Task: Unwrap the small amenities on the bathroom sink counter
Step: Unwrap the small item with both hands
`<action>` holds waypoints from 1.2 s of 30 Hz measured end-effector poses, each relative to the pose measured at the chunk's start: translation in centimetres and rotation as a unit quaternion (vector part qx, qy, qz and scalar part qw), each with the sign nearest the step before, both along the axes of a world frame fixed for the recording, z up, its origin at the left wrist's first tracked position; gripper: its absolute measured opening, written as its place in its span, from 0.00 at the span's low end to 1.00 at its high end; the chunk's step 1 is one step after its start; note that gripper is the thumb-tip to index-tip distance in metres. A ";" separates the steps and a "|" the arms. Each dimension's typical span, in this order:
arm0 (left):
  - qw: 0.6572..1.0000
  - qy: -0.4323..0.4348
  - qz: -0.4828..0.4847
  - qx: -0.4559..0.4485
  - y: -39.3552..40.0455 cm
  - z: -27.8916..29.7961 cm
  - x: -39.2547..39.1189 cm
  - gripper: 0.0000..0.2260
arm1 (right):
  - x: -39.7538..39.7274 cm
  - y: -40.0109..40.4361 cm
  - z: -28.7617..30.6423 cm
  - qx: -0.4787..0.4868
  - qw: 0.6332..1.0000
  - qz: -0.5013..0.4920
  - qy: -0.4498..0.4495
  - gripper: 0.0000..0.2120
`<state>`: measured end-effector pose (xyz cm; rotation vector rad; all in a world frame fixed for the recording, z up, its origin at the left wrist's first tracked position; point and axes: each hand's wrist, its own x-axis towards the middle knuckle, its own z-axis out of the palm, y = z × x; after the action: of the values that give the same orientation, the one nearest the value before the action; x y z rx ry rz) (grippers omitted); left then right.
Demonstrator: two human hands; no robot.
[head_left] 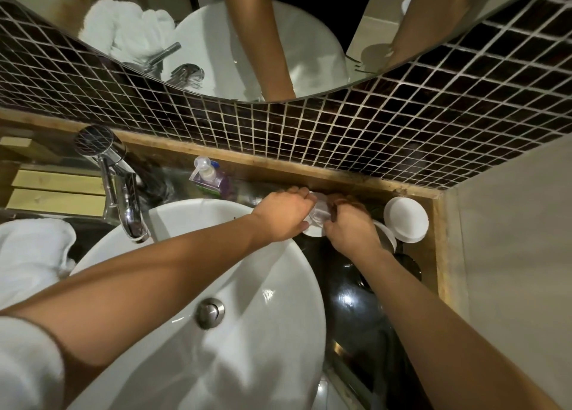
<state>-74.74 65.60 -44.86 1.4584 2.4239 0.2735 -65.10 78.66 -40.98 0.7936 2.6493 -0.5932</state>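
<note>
Both my hands meet over the dark counter (349,289) to the right of the sink. My left hand (283,213) and my right hand (351,228) grip a small amenity in clear plastic wrap (320,213) between them; the wrap is crumpled at my fingertips. What is inside the wrap I cannot tell. A white round piece (312,232) shows just under my left hand. To the right stands a white round capped item (406,219), and another white round item (387,234) is partly hidden behind my right wrist.
The white basin (223,289) with a steel drain plug (210,312) fills the middle. A chrome tap (122,189) stands at its left, a soap pump bottle (210,177) behind it. A white towel (31,255) lies far left. Tiled wall and mirror rise behind.
</note>
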 end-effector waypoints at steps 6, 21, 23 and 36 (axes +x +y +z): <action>1.000 0.009 0.013 -0.009 0.4 0.1 0.4 0.25 | 0.4 -0.2 0.3 -0.037 0.998 -0.041 0.005 0.20; 0.994 -0.062 0.078 0.048 1.3 2.2 1.0 0.22 | 1.2 -0.2 1.0 -0.110 0.987 -0.120 0.021 0.25; 0.994 -0.065 0.078 0.050 1.8 2.0 1.5 0.23 | 1.3 -0.1 1.2 -0.110 0.988 -0.107 0.024 0.24; 0.980 -0.105 0.157 0.059 1.6 0.8 3.5 0.22 | 1.8 0.0 1.4 -0.155 0.976 -0.139 0.056 0.22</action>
<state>-71.24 67.17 -44.10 1.0226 2.4863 0.6176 -63.35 78.67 -39.55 1.0662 2.4653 -1.1225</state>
